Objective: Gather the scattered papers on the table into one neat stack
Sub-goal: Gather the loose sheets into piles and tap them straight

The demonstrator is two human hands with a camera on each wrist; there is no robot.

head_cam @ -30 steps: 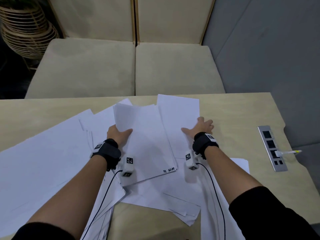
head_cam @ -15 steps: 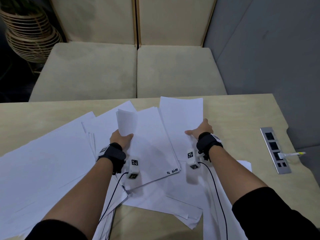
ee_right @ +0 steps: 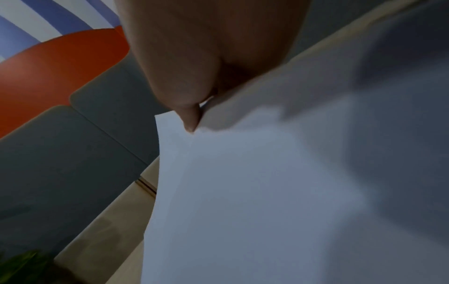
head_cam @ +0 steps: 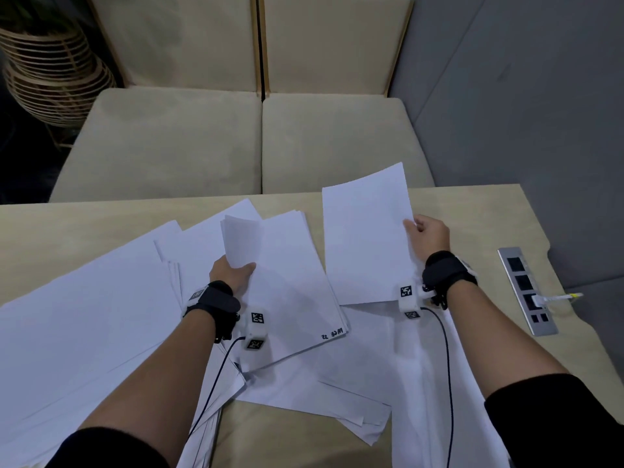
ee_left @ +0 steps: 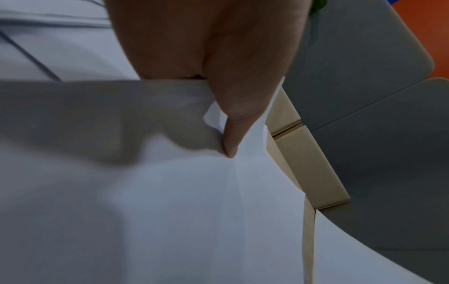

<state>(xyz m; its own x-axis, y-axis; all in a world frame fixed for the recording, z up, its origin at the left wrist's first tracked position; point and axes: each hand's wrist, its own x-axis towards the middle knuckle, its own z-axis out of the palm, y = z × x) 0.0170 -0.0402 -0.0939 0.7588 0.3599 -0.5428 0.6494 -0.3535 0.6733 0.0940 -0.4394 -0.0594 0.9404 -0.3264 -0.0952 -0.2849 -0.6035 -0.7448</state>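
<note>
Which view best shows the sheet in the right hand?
The head view: the sheet shows whole, lifted off the table, the right hand pinching its right edge. The right wrist view shows only the grip close up; the left wrist view possibly its corner.

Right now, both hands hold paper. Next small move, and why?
Probably carry the lifted sheet in the right hand leftward onto the pile that the left hand grips: it is clear of the table, pinched at its edge, and the pile sits beside it.
</note>
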